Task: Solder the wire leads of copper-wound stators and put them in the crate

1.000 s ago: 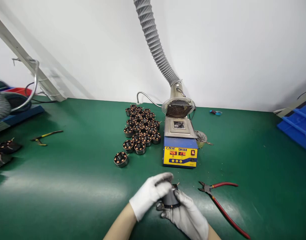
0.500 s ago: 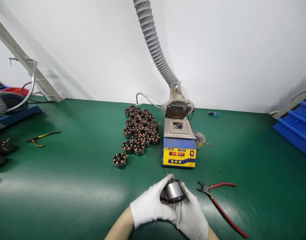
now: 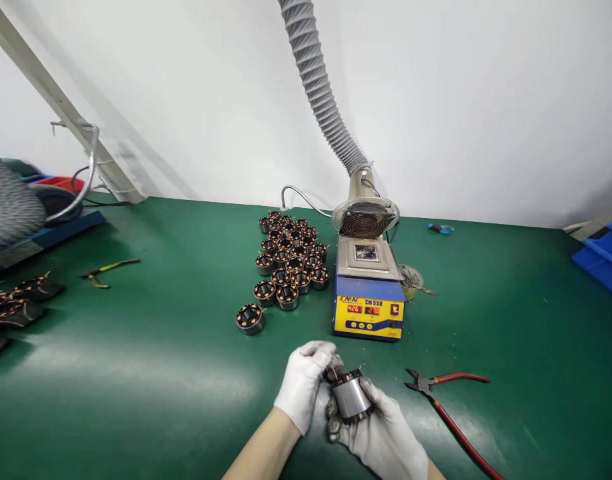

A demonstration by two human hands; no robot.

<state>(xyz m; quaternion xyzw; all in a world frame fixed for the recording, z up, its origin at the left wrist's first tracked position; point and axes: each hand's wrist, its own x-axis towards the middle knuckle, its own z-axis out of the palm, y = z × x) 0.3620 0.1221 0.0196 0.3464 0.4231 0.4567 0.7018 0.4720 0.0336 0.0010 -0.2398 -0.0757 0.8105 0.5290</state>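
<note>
Both hands wear white gloves and meet near the front edge of the green table. My right hand (image 3: 386, 437) grips a small grey metal stator (image 3: 351, 397) with copper windings, tilted on its side. My left hand (image 3: 303, 380) pinches at the stator's top end, where thin wire leads stick up. A blue and yellow solder pot (image 3: 369, 293) with red digits stands just beyond the hands. Red-handled cutters (image 3: 446, 407) lie on the table to the right of my right hand.
A cluster of several more stators (image 3: 289, 257) sits left of the solder pot, with one apart (image 3: 250, 319). A grey fume hose (image 3: 321, 87) ends in a fan hood (image 3: 366, 219) behind the pot. Yellow-handled pliers (image 3: 106, 271) lie far left; blue bins (image 3: 603, 257) stand far right.
The stator has been turned in my hands, its grey side now facing up. My left hand has shifted from cupping it to pinching at its top end. The camera view drifted slightly.
</note>
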